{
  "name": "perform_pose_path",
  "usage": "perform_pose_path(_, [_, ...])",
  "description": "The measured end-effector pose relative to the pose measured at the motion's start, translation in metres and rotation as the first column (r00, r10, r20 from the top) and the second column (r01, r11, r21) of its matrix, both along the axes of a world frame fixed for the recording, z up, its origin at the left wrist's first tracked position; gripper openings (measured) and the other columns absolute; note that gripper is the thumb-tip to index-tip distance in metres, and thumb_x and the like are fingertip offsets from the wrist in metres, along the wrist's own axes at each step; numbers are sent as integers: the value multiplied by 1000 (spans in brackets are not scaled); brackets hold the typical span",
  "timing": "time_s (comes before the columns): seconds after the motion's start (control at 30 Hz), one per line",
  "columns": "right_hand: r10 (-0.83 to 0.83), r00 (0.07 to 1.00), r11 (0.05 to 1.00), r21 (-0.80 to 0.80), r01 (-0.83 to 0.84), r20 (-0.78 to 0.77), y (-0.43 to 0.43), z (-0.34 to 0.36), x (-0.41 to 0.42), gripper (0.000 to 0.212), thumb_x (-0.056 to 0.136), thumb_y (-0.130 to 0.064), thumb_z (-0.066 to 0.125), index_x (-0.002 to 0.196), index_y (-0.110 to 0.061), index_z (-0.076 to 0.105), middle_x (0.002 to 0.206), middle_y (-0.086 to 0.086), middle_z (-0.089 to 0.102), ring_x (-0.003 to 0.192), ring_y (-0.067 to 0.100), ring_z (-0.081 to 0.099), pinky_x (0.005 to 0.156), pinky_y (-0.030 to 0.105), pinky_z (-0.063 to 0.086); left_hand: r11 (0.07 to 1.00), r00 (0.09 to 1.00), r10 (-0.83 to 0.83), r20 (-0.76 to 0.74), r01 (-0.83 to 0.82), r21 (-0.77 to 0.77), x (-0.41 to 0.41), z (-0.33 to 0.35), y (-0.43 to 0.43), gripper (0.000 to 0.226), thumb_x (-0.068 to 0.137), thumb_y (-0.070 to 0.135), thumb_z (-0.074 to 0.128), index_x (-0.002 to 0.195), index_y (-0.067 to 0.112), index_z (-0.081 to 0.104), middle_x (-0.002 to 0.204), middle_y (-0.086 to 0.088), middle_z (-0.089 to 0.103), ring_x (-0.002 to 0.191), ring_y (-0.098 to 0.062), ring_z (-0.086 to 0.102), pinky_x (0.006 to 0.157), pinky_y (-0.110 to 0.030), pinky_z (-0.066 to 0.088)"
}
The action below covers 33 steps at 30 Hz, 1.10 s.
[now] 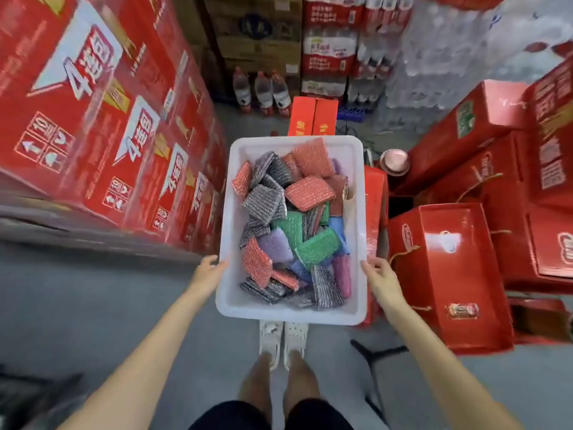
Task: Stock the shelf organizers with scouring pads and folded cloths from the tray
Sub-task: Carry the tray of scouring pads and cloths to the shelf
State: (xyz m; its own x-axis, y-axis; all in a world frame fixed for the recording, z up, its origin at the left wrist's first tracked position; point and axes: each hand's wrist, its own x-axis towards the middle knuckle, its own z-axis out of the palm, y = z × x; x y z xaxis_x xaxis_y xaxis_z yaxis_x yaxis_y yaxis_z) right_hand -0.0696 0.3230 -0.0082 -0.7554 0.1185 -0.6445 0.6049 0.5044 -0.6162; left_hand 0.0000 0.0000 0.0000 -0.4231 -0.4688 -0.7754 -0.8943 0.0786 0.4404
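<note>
Both my bare arms are stretched out front, pretty even. Left grip point(209, 270) and right grip point(379, 274) each curl fingers over opposite side rims of the tray point(228, 212).

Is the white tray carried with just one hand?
No, the left hand and the right hand each grip a side of the tray, which is full of scouring pads.

The person wears black shorts point(319, 415) and white slip-on clogs point(270, 342) with small round holes punched across the toes; one clog carries a pale charm. Arms and legs are bare, and the left hand point(214, 268) and right hand point(379, 274) are bare too.
</note>
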Motion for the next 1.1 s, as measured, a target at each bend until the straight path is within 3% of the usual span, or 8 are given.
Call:
perform_pose_path(0.2, [-91, 987, 988, -133, 74, -133, -33, -16, -62, 38, 89, -23, 64, 121, -6, 53, 113, 6, 57, 100, 15, 53, 83, 27, 40, 984, 979, 155, -130, -141, 112, -60, -34, -16, 71, 77, 51, 68, 133, 13, 47, 132, -5, 53, 119, -25, 52, 102, -42, 41])
perform_pose_path(0.37, [-338, 939, 920, -232, 315, -69, -48, -18, -63, 27, 86, -19, 68, 108, -7, 57, 105, 2, 61, 91, 12, 53, 78, 22, 40, 844, 869, 473, -147, -398, 359, -59, -27, -8, 9, 92, 23, 58, 91, 14, 62, 67, -1, 71, 63, -12, 65, 60, -22, 51])
perform_pose_path(0.47, [-420, 907, 879, -261, 399, -26, -47, -16, -44, 25, 85, -15, 70, 106, -11, 56, 98, 1, 57, 86, 9, 50, 62, 6, 41, 854, 870, 470, -147, -406, 324, -28, -26, -7, 21, 89, 24, 62, 108, 15, 61, 107, -8, 69, 92, -20, 61, 81, -31, 48])
perform_pose_path(0.63, [-368, 929, 913, -199, 355, -29, -46, -14, 3, 22, 82, -17, 72, 97, -9, 58, 81, -1, 58, 75, 10, 51, 57, 11, 39, 851, 885, 445, -138, -370, 372, 46, -23, 0, 28, 89, 15, 61, 117, 18, 58, 94, -3, 65, 72, -13, 57, 51, -20, 44])
perform_pose_path(0.77, [-275, 961, 947, -182, 266, -28, -53, -6, 47, 28, 79, -19, 76, 98, -4, 61, 76, -1, 57, 67, 10, 51, 47, 8, 39, 810, 848, 521, -99, -455, 370, 110, -20, -2, 45, 82, 14, 70, 123, 18, 54, 109, -5, 67, 86, -18, 63, 62, -28, 47])
perform_pose_path(0.93, [-154, 988, 972, -178, 151, -4, -74, 10, 95, 43, 78, -25, 77, 101, -1, 50, 86, -3, 55, 76, 11, 53, 73, 22, 41, 775, 806, 587, -76, -532, 341, 180, -9, -11, 55, 77, 21, 77, 125, 15, 50, 117, -6, 64, 95, -21, 61, 69, -31, 49])
perform_pose_path(1.03, [-51, 998, 990, -134, 48, -20, -95, 19, 124, 54, 73, -36, 79, 107, -4, 52, 101, 4, 61, 93, 23, 59, 77, 31, 43, 818, 830, 548, -101, -506, 274, 227, 2, -25, 72, 75, 33, 79, 135, 20, 40, 133, -2, 51, 117, -24, 53, 99, -45, 44])
perform_pose_path(1.1, [21, 999, 994, -105, -26, -49, -115, 26, 146, 68, 64, -47, 81, 111, -6, 55, 107, 5, 63, 96, 23, 59, 83, 35, 48, 818, 824, 554, -122, -511, 264, 260, 10, -38, 81, 72, 38, 80, 139, 20, 38, 138, -2, 46, 121, -25, 51, 103, -48, 41])
